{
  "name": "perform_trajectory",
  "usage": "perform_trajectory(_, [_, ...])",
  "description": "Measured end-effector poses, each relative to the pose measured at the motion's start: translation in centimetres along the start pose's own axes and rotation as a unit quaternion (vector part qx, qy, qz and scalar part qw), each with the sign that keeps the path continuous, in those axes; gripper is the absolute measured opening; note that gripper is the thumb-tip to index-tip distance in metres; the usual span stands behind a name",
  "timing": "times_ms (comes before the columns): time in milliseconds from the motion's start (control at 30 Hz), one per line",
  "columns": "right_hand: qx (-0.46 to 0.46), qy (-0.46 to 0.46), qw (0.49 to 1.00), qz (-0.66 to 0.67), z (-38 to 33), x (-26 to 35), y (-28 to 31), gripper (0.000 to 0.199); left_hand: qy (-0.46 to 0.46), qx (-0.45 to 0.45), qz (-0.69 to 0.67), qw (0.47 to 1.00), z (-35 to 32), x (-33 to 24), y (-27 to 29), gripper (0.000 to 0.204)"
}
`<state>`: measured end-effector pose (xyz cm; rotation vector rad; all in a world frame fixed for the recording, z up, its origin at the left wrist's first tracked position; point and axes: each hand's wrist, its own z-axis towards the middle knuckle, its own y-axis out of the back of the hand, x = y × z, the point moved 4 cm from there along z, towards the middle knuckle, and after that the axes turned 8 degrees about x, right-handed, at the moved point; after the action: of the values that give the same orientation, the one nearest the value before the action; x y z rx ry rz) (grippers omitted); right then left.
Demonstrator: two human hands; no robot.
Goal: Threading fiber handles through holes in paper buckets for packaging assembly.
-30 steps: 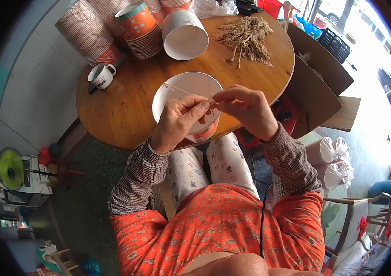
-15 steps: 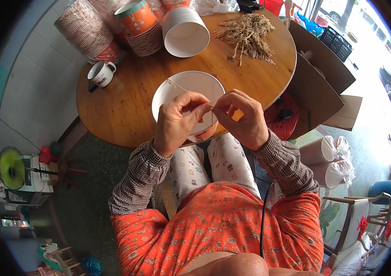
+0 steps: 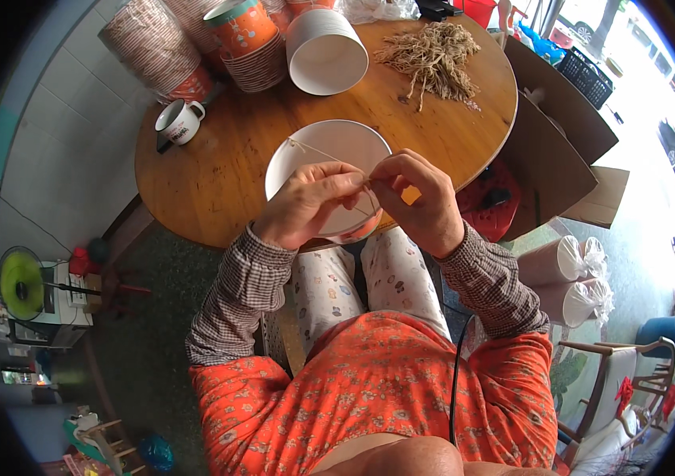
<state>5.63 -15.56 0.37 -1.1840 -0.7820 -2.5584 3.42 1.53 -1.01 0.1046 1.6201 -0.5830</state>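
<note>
The bucket [image 3: 280,165] is plain white inside, with orange showing low on its outer wall; its cord [image 3: 317,151] is pale beige. The bundle of strands [image 3: 436,57] is straw-tan, the surface [image 3: 210,190] honey-brown with darker wood grain. The mug [image 3: 175,128] is white with a black rim. Brown-and-white checks cover the sleeves [image 3: 238,289], small greyish flowers the orange-red top [image 3: 369,381], multicoloured little figures the white trousers [image 3: 401,289].

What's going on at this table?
A person's left hand and right hand meet, fingertips pinching a thin cord over a paper bucket at the near edge of the table. The cord runs from the bucket's far-left side to the fingers. A cord heap lies far right; stacked buckets stand far left.
</note>
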Motion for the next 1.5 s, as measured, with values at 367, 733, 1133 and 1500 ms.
perform_trajectory(367, [-0.043,0.004,0.996,0.078,-0.3,-0.3,0.3,0.016,-0.008,-0.010,-0.098,0.995,0.0,-0.1,-0.6,0.020])
perform_trajectory(733, [0.005,-0.002,1.000,-0.031,1.2,-0.1,1.3,0.011,-0.125,-0.125,0.406,0.896,-2.2,-1.9,-2.7,0.014])
perform_trajectory(1133, [0.087,0.076,0.985,-0.127,3.8,0.8,-1.9,0.011,-0.209,-0.234,0.541,0.780,-6.4,-1.9,-0.8,0.008])
perform_trajectory(1500, [-0.061,0.002,0.997,-0.054,4.4,-1.5,-3.4,0.007,-0.233,-0.232,0.445,0.833,-2.6,-2.0,2.7,0.012])
